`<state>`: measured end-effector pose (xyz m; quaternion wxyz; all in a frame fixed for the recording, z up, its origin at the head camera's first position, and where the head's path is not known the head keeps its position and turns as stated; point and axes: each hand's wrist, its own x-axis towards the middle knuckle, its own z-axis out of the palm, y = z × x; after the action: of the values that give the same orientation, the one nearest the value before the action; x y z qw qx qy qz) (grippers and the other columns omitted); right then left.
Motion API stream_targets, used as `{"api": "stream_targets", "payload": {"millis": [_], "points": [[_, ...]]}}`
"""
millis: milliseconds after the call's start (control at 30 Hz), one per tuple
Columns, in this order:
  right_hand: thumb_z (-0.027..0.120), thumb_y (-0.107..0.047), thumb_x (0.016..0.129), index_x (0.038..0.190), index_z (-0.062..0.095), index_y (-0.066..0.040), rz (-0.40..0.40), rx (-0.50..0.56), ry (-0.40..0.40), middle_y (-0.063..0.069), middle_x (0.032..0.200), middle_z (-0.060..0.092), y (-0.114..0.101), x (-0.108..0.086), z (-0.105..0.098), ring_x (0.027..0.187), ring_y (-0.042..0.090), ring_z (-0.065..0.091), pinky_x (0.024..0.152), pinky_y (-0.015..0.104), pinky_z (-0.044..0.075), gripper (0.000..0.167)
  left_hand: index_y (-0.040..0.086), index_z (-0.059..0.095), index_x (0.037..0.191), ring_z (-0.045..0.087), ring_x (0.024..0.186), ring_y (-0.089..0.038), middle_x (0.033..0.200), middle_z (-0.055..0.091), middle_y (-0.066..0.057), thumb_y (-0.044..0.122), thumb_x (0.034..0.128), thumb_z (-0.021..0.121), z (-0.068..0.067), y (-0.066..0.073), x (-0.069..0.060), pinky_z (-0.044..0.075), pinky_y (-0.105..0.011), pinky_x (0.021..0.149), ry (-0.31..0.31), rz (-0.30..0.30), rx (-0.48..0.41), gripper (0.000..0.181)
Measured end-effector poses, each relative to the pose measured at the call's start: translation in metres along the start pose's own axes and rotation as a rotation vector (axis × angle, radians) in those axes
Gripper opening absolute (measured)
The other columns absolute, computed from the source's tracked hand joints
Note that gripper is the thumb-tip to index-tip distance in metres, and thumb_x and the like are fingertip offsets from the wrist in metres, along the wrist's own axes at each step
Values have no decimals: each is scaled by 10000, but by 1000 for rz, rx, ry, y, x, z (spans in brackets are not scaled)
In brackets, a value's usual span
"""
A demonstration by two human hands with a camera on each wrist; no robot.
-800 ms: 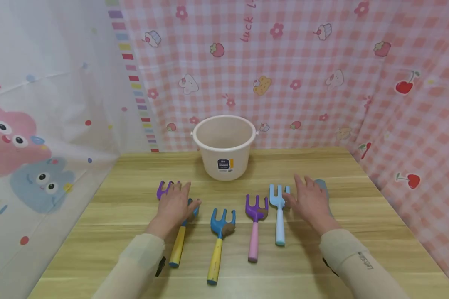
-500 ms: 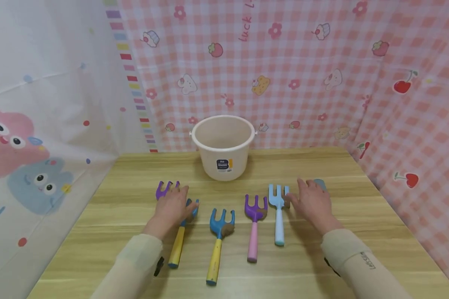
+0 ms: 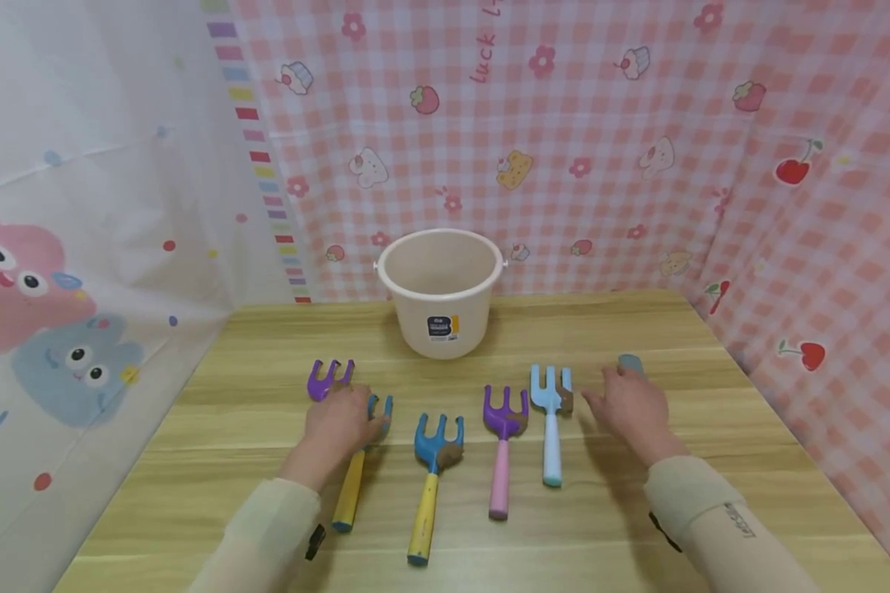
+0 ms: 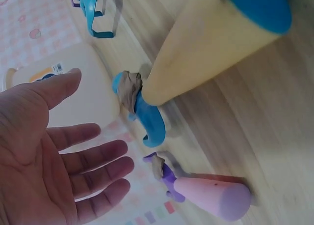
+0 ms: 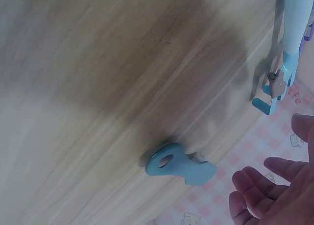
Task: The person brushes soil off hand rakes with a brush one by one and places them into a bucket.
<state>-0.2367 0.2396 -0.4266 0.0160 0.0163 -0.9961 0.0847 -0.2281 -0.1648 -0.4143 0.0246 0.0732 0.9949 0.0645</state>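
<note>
In the head view my left hand (image 3: 337,424) is over a purple hand fork (image 3: 326,383) and a blue hand fork with a yellow handle (image 3: 350,490), hiding part of both. The left wrist view shows its fingers (image 4: 100,178) loosely spread with nothing held; the purple fork's pink handle (image 4: 211,193) is below the yellow one. My right hand (image 3: 634,412) hovers by a small blue-grey tool (image 3: 630,362), mostly hidden behind it. From the right wrist this tool (image 5: 186,168) has a hole at one end, and the relaxed fingers (image 5: 260,190) stay apart from it.
A cream bucket (image 3: 442,321) stands at the back of the wooden table (image 3: 282,329). Between the hands lie a second blue fork (image 3: 432,486), a purple fork with pink handle (image 3: 502,453) and a light blue fork (image 3: 552,436), each with a brown lump on its tines.
Both hands have drawn back a little, and their fingers look more bent. My right hand has shifted right, away from the light blue fork. The tools and bucket lie as before.
</note>
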Motion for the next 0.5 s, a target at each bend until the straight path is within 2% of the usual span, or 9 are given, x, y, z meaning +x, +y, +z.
{"api": "stream_targets", "payload": {"millis": [133, 367, 500], "points": [[566, -397, 976, 1339, 497, 102, 39, 10, -15, 358, 1293, 515, 6, -3, -2, 1138, 513, 530, 832, 615, 483, 621, 39, 642, 1063, 608, 702, -247, 812, 613, -69, 446, 868, 729, 3, 1, -3, 523, -417, 579, -14, -7, -11, 460], [578, -394, 966, 1399, 446, 72, 112, 53, -10, 382, 1243, 517, 19, -7, -1, 1099, 538, 533, 792, 641, 464, 649, 90, 599, 887, 579, 661, -224, 753, 582, -50, 459, 867, 725, 4, -1, -8, 506, -408, 572, -42, -41, -14, 390], [584, -388, 958, 1294, 512, 103, 126, 80, -7, 378, 1202, 529, 25, -10, 2, 1070, 544, 538, 771, 649, 458, 600, 57, 627, 952, 607, 698, -238, 830, 638, -97, 473, 866, 726, 3, -3, -12, 524, -415, 594, -63, -55, -2, 437]]}}
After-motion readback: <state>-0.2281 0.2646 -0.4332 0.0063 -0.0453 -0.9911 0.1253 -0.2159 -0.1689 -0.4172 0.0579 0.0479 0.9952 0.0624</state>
